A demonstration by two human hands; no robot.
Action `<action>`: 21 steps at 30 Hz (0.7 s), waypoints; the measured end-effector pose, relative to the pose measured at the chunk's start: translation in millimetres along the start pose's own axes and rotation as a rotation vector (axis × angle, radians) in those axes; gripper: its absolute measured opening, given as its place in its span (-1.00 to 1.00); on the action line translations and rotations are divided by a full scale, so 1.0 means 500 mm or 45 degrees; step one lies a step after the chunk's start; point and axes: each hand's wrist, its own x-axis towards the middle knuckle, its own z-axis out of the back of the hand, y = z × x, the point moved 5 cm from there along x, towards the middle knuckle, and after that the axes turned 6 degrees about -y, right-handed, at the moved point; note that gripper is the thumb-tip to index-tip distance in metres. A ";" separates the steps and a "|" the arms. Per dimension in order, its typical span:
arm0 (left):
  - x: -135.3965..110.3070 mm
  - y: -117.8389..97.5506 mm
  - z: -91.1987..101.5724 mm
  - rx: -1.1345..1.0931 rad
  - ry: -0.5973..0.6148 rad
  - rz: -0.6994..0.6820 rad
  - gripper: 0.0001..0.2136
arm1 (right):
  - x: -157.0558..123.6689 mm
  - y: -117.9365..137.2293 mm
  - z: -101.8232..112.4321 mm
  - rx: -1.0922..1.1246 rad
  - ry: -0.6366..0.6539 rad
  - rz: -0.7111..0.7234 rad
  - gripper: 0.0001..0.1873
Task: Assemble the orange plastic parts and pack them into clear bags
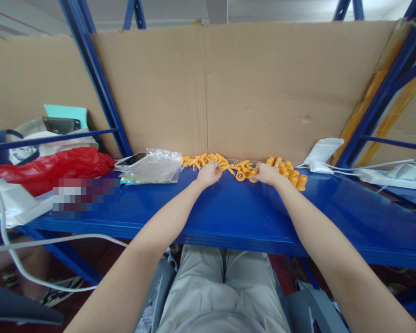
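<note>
My left hand point(208, 175) reaches to the back of the blue shelf, its fingers closed on a small orange plastic piece at the edge of a row of branched orange pieces point(197, 160) with short metal chains. To the right, my right hand point(266, 174) has its thumb and fingers closed at a round, cup-like orange piece point(252, 176). Between the hands lie more orange pieces point(241, 175), one showing its round open end. Beyond my right hand stands a cluster of orange cup-shaped pieces point(293, 175). My fingers partly hide what they grip.
Clear plastic bags point(159, 169) and a phone point(133, 159) lie left of the pieces. A red bag point(55, 169) is further left. White adapters point(324, 152) and cables are at right. Cardboard point(256, 88) backs the blue shelf point(225, 217), between blue posts point(97, 78).
</note>
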 end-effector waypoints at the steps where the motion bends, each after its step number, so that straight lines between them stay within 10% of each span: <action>1: 0.000 -0.001 0.001 -0.001 0.005 0.001 -0.92 | 0.000 0.000 0.003 0.013 -0.029 0.008 -0.72; 12: 0.001 0.001 -0.004 -0.033 -0.003 -0.030 -0.90 | 0.011 0.042 0.005 0.290 -0.284 0.525 -0.62; 21: 0.000 -0.002 -0.003 0.019 0.026 -0.041 -0.89 | -0.005 0.045 0.016 0.084 -0.230 0.446 -0.56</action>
